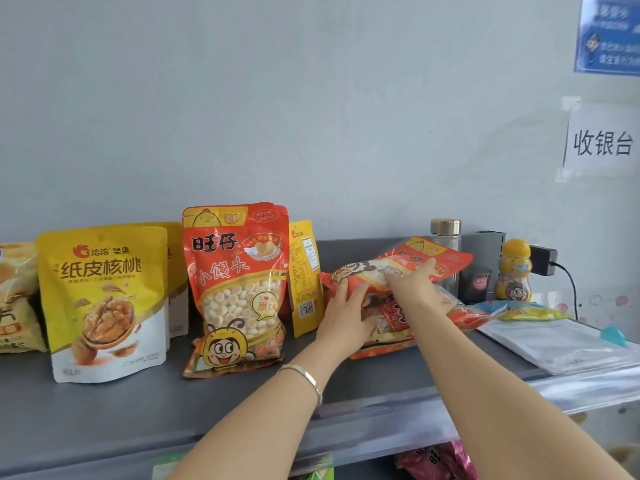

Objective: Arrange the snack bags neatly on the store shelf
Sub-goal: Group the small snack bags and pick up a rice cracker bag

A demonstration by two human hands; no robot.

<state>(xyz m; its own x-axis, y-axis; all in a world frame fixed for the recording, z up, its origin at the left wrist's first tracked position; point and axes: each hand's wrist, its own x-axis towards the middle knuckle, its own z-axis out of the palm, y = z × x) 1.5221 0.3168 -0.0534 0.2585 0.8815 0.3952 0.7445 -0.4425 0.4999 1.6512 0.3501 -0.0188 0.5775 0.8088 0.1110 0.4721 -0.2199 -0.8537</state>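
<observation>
Red snack bag [374, 271] lies tilted atop a pile of bags [391, 327] on the grey shelf [138, 410], long axis left-right, yellow top toward the right. Left grip [346, 306] clasps its bottom end; right grip [412, 282] lays straight, open fingers across it.
</observation>
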